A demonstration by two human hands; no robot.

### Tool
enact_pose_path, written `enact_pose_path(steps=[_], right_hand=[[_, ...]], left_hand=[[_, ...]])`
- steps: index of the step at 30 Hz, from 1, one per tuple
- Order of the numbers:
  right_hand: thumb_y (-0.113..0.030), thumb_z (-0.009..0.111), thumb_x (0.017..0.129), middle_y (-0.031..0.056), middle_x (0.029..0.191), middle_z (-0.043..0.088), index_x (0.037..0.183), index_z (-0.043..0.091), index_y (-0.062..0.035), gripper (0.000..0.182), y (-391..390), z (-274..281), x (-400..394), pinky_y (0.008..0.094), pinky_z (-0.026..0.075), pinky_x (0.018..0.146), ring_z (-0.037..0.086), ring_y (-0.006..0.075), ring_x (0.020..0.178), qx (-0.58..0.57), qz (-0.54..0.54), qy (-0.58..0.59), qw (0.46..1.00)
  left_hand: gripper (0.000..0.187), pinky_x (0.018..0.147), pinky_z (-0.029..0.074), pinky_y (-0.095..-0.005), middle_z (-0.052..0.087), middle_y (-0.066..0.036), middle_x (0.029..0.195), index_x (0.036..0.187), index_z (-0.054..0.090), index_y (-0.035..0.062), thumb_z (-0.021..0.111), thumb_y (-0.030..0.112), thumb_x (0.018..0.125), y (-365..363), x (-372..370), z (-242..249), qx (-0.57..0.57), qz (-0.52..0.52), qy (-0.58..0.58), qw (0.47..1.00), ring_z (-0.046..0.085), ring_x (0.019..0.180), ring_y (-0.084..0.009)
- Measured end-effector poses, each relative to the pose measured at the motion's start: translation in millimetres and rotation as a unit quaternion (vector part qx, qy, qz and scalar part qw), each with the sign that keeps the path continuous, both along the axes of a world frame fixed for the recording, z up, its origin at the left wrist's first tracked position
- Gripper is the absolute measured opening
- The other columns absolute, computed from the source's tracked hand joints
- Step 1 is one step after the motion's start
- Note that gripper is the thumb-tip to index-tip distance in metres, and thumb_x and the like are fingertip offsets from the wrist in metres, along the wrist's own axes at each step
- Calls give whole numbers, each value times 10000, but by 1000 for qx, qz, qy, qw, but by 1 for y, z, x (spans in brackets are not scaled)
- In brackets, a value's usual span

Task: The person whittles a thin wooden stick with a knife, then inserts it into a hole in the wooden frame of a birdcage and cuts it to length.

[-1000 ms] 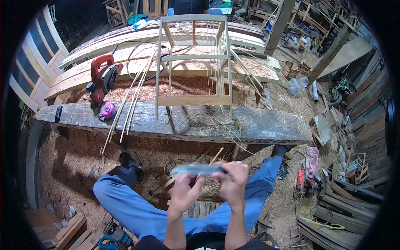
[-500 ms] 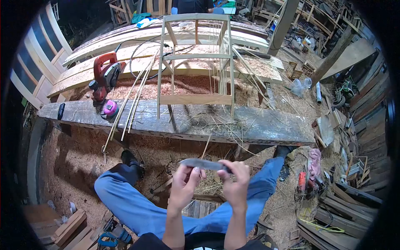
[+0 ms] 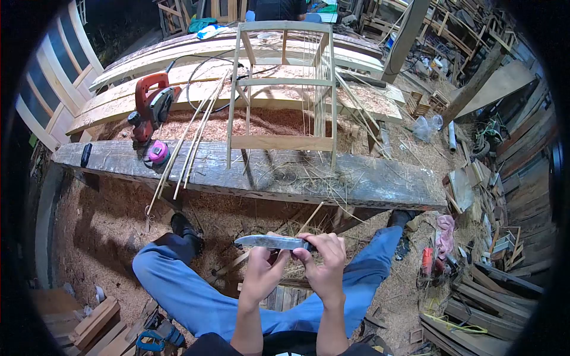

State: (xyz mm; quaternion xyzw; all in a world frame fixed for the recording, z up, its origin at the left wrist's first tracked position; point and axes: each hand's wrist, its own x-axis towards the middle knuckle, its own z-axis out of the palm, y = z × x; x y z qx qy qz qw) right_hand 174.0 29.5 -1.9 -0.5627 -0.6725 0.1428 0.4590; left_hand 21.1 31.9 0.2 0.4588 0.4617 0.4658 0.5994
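In my right hand (image 3: pixel 325 261) is the dark handle of a knife (image 3: pixel 270 241), its broad grey blade pointing left. My left hand (image 3: pixel 261 276) is closed just under the blade, pinching a thin bamboo strip (image 3: pixel 312 217) whose far end sticks out beyond the knife toward the bench. The strip's near end is hidden by the blade and fingers. Ahead, a wooden frame (image 3: pixel 282 143) with several thin upright strips on its right side stands on the dark plank bench (image 3: pixel 380 184).
On the bench's left are a red power planer (image 3: pixel 142 115), a pink tape measure (image 3: pixel 158 152) and long thin strips (image 3: pixel 193 151). Shavings cover the ground. Scrap wood (image 3: pixel 95 323) lies lower left, and a red power tool (image 3: pixel 427 261) lies right. Another person (image 3: pixel 279 9) is beyond the boards.
The knife has shifted left and slightly down, its blade now across my left fingers. The strip's far end has swung right and down. Both hands stay close together.
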Motion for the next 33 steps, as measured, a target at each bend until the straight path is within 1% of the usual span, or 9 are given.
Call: enact_pose_path(steps=[2,9,11,17,21,23,24,26,33], right_hand=[[-282,827,818,43,939,739,995,747,-72,286,-1,2,-1,384,424,825,610,245,852,-3,-3,4,1000],[-347,809,826,39,907,729,981,747,-71,323,0,-1,4,385,407,820,597,245,845,12,9,8,1000],[-344,813,805,15,902,722,995,771,-105,307,-1,-1,6,381,410,844,624,220,865,0,2,9,1000],[-401,791,829,33,864,703,969,766,-71,359,0,0,15,379,393,831,563,237,826,8,-10,16,1000],[-358,810,802,12,895,719,1000,783,-113,316,-1,0,16,371,403,875,626,210,878,-2,-15,4,1000],[-359,808,806,10,883,714,999,784,-114,313,-1,-1,16,376,401,875,624,210,868,2,-18,4,1000],[-359,808,806,10,883,714,999,784,-114,313,-1,-1,16,376,401,875,624,210,868,3,-18,4,1000],[-350,811,803,8,868,707,998,785,-113,309,-1,-1,16,378,400,870,620,210,862,4,-19,0,1000],[-316,802,816,13,853,694,1002,778,-111,278,-1,1,21,377,394,858,602,224,845,-8,-52,-33,998]], left_hand=[[75,810,521,-280,663,-50,958,1059,644,-13,603,-26,998,1,0,-5,54,8,15,998,646,898,-112],[71,748,505,-257,653,-44,934,1066,640,-16,610,29,1021,-3,0,-6,34,3,-46,998,615,857,-70],[84,688,475,-245,620,-16,860,1035,629,-10,612,72,1034,-3,-3,-10,40,-12,12,999,574,792,-53],[94,614,420,-237,566,28,781,973,607,7,633,82,1024,-3,1,-9,72,-4,26,997,505,714,-33],[74,600,408,-242,562,31,782,967,612,11,642,63,1011,-3,1,-9,71,2,20,997,488,707,-26],[69,724,478,-268,594,-18,857,988,577,15,628,46,1023,-4,-2,-10,46,-26,45,998,568,792,-77],[69,724,478,-268,594,-18,857,988,577,15,628,46,1023,-3,-1,-9,46,-26,45,998,568,792,-77],[48,584,383,-241,548,36,771,959,631,1,655,31,988,-3,2,-6,61,3,36,997,462,698,-20],[68,587,379,-225,564,44,786,999,643,-7,651,60,1005,-3,-3,1,27,29,53,998,471,701,-17]])
